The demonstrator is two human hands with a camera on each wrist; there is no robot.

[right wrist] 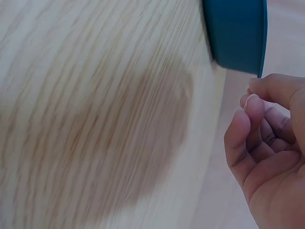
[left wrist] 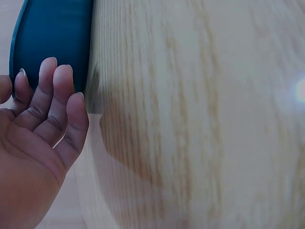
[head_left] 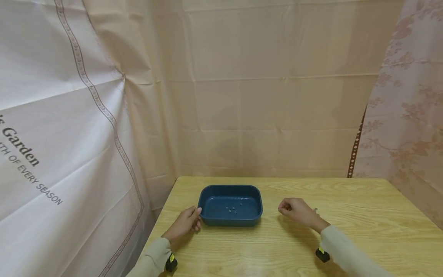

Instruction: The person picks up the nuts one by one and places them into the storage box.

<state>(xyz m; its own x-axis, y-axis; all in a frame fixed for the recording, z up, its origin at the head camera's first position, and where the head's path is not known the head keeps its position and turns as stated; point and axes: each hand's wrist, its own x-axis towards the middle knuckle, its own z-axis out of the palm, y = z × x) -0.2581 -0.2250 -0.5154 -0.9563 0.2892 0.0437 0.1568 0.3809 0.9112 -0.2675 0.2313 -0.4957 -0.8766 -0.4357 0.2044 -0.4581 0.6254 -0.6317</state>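
Note:
A deep blue rectangular tray (head_left: 230,222) with rounded corners stands on the table. Several tiny pale pieces (head_left: 230,211), ring-like in outline, lie scattered on its floor. My left hand (head_left: 185,223) grips the tray's left side, thumb at the rim and fingers under it along the outer wall (left wrist: 57,33). To the right of the tray, my right hand (head_left: 299,211) hovers over the table with thumb and forefinger tips together (right wrist: 252,100); I cannot tell whether a tiny piece is between them. Just behind this hand more tiny pieces (head_left: 315,210) lie on the wood, partly hidden by it.
The light wood-grain table (head_left: 221,250) ends at a beige hanging cloth (head_left: 270,115) behind. A white printed cloth (head_left: 69,154) hangs along the left, and a floral one (head_left: 408,115) on the right. Each sleeve carries a small black device (head_left: 322,255) at the wrist.

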